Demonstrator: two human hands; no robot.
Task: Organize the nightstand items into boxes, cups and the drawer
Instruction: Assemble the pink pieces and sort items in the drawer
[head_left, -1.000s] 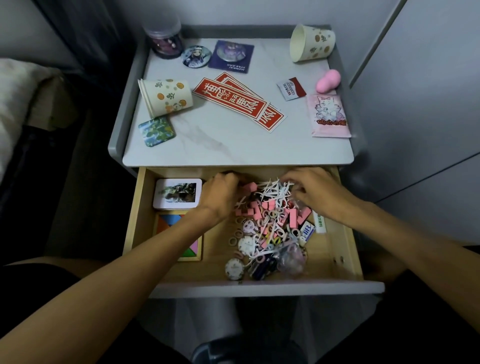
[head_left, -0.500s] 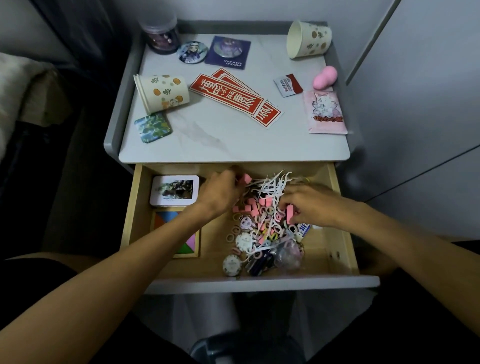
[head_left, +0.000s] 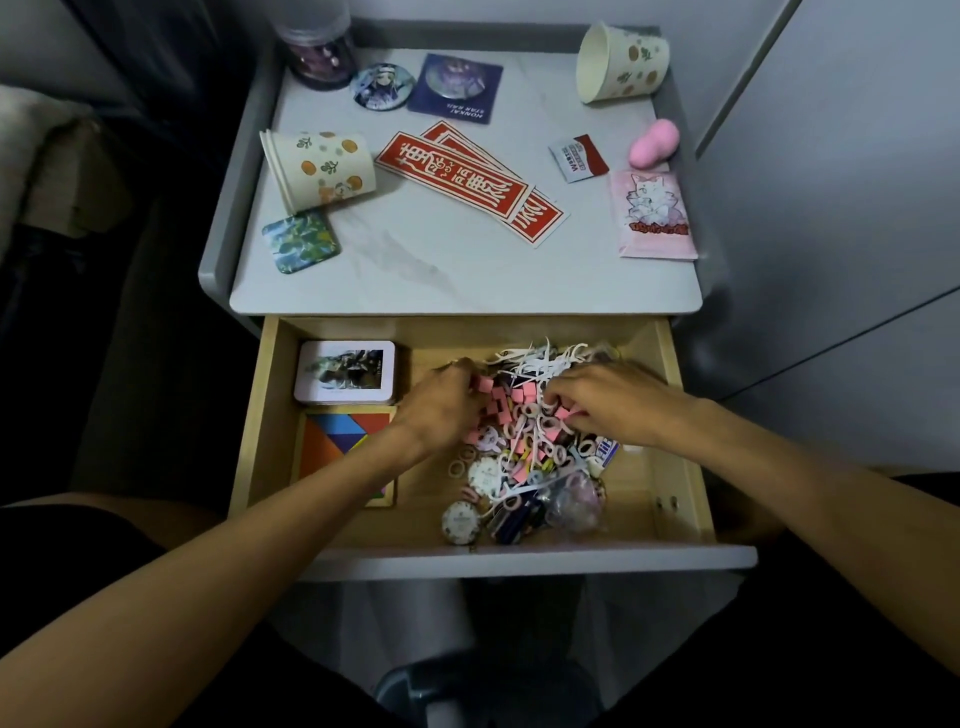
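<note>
The open drawer (head_left: 680, 467) fills the middle of the frame. A pile of small things (head_left: 524, 467) lies in it, with round white badges (head_left: 460, 522) at the near end.

Both hands are in the pile. The left hand (head_left: 441, 410) rests at the pile's left edge. Its fingers (head_left: 457, 371) curl down into the pink blocks (head_left: 501, 402), and the hand hides their tips, so I cannot tell if they hold anything. The right hand (head_left: 613, 400) is on the right side of the pile. Its fingers (head_left: 558, 402) are curled tight round a few pink blocks, just below the white picks (head_left: 540, 361).

A second ago the right hand was farther back, on the white picks. Now it is nearer, on the pink blocks. The left hand has stayed at the same spot.

Left of the hands sit a colour puzzle (head_left: 337, 441) and, behind it, a tin box (head_left: 345, 371).

Farther up, the bench (head_left: 441, 270) carries red strips (head_left: 452, 171) and two paper cups on their sides, one at the left (head_left: 319, 169) and one in the upper right (head_left: 621, 62).
</note>
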